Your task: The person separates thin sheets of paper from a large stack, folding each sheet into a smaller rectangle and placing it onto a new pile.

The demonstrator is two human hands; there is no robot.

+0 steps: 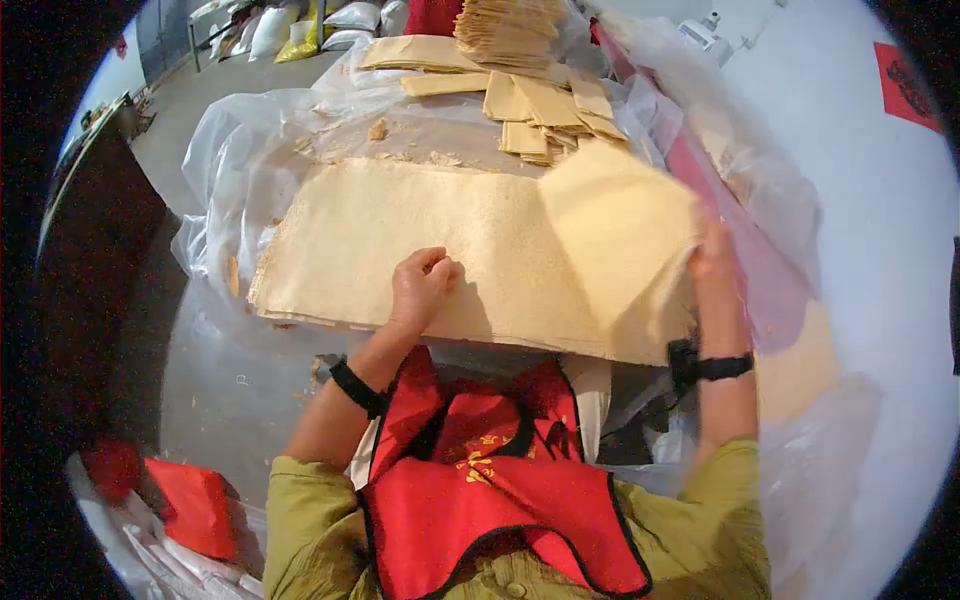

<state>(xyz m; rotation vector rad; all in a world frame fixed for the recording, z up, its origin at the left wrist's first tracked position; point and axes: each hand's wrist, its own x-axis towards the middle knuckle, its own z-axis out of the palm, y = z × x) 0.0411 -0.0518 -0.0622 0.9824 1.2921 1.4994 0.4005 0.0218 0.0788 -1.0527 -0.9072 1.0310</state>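
Observation:
A wide stack of thin, pale yellow sheets (390, 215) lies in front of me, its left edge rough and layered. My left hand (425, 285) rests on the middle of the stack, fingers curled into a fist, and no object shows in it. At the right end, my right hand (712, 250) grips the edge of the top sheet (615, 225), blurred by motion. That sheet is lifted and folded over toward the left, with a crease running down its middle. The fingertips of my right hand are partly hidden behind the sheet.
Behind the stack are a tall pile of folded yellow sheets (508, 35) and smaller folded pieces (540, 105). Crumbs (378, 129) lie on the surface. Clear plastic sheeting (245, 130) drapes around the work area. A white wall (850, 200) stands at right; sacks (272, 32) sit at back left.

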